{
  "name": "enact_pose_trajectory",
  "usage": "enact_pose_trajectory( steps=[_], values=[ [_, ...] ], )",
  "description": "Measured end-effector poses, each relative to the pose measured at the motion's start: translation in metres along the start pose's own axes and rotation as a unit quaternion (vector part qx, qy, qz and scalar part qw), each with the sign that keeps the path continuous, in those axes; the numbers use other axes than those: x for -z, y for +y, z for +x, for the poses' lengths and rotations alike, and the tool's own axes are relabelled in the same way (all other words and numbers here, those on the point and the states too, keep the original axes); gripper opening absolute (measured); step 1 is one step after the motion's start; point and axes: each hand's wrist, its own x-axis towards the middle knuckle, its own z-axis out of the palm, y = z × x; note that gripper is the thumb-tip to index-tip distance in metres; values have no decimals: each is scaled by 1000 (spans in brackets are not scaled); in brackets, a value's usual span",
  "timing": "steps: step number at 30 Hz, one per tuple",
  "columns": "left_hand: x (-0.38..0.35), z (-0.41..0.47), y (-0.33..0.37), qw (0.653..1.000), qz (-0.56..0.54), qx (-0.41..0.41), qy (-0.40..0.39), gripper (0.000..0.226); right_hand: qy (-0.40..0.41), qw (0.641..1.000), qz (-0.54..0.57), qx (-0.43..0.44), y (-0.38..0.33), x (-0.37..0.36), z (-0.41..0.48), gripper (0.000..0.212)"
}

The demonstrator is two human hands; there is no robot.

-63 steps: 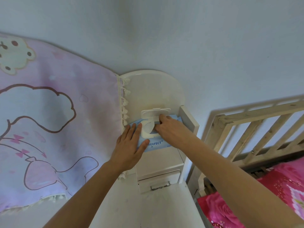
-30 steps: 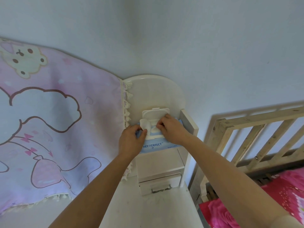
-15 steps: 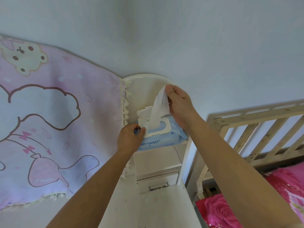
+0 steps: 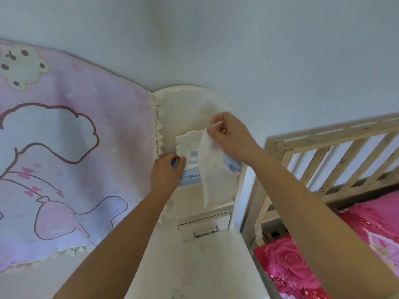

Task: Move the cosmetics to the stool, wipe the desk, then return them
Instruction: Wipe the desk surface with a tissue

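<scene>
- Wipes pack (image 4: 190, 177): soft blue plastic film, faintly glossy, crinkled.
- Flip lid (image 4: 187, 139), on top of the pack: rigid white plastic, smooth.
- Wipe (image 4: 208, 169), hanging in front of the pack: thin white non-woven sheet, matt, half see-through.
- Desk (image 4: 194, 266), below the pack: white painted surface, smooth, low sheen, dark specks.
- Drawer handle (image 4: 206, 232), under the pack: dull metal.
- Hanging cloth (image 4: 75, 147), left of the pack: printed pink fabric, matt, tasselled edge.
- Bed rail (image 4: 323, 145), right of the pack: bare pale wood, rough.
- Bedspread (image 4: 287, 264), lower right of the pack: pink floral cloth.

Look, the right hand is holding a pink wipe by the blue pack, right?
Not quite. The wipe is white, not pink. The head view shows the right hand pinching it by the blue pack, as you said.
</scene>
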Motion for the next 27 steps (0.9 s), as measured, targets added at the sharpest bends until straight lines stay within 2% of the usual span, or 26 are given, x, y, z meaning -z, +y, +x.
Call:
enact_pose_trajectory(
  steps=[2,3,4,6,8,10,11,14,16,19,22,27],
  values=[
    [-1,-1,-1,1000,1,5,-4,20,-79,974,-213,-12,28,-8,-14,11],
    [0,-2,-1,1000,1,8,-9,21,-96,956,-275,-13,37,-10,-21,12],
    [0,-2,0,1000,-3,12,-16,20,-92,953,-290,-15,42,-11,-27,12],
    [2,-7,0,999,-27,20,-35,18,-62,974,-218,-23,44,-11,-34,9],
    [4,-21,-1,997,-60,33,-29,30,-50,996,-61,-52,43,-9,-41,6],
    [7,-46,-5,996,-81,18,37,28,-57,990,87,-93,45,-6,-52,8],
    [9,-61,-7,994,-90,7,68,21,-62,985,118,-109,49,-6,-59,8],
    [11,-98,-11,986,-143,-5,84,17,-87,978,123,-144,68,-9,-80,8],
    [9,-114,-13,986,-142,-34,76,6,-94,975,117,-161,79,-14,-90,9],
    [1,-126,-18,990,-47,-111,67,28,-99,971,126,-177,88,-22,-97,12],
    [-7,-119,-25,980,62,-186,19,38,-98,968,138,-187,91,-28,-100,14],
    [-7,-93,-24,967,142,-193,-87,53,-95,960,159,-210,95,-33,-100,19]
  ],
)
